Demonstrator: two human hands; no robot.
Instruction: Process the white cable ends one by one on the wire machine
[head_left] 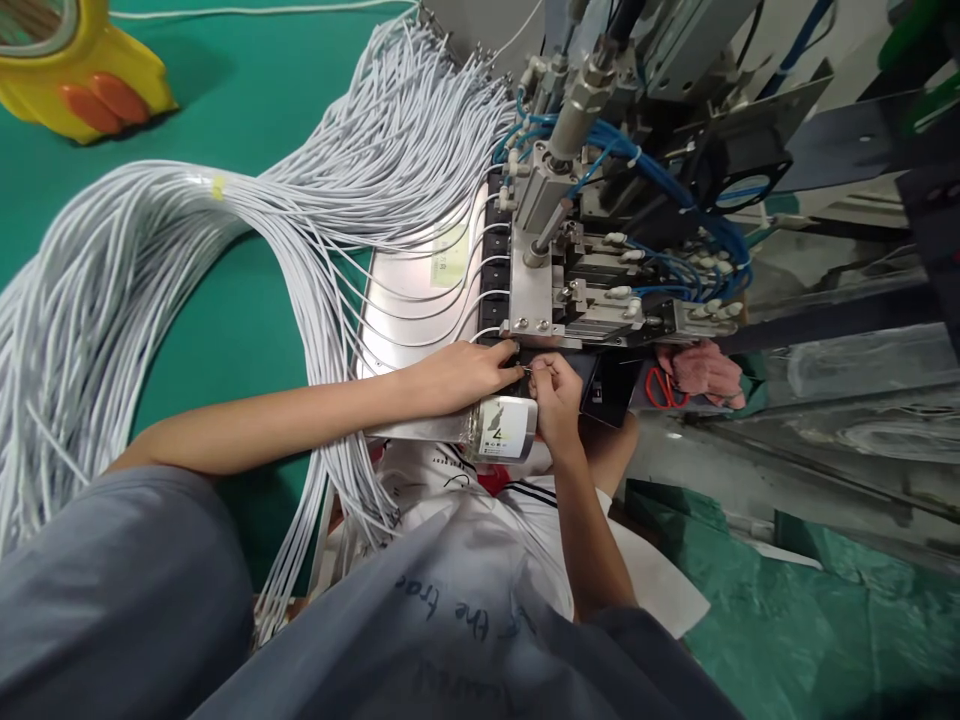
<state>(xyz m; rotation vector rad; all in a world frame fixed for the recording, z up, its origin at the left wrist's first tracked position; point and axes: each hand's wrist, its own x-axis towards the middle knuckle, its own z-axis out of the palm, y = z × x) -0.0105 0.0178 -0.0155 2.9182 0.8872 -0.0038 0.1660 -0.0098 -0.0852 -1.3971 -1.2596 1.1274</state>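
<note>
My left hand (480, 369) reaches over the metal plate (405, 320), its fingers stretched out and apart on the black fixture strip (495, 270) at the machine's near end. Close beside it, my right hand (556, 395) is closed in a pinch at the left fingertips. Something thin and light shows at the pinch, too small to name. Several white cables (450, 295) run across the plate into the black strip, side by side. A large bundle of white cables (150, 210), bound with a yellow tie (218, 187), lies to the left and passes under my left forearm.
The machine (536, 270), with metal cylinders and blue air hoses (660, 180), rises just beyond my hands. A clear container with a white label (504, 428) sits below them. Red-handled scissors (664, 388) and a pink cloth (709, 373) lie right. A yellow duck-shaped object (112, 70) stands on the green mat (247, 60).
</note>
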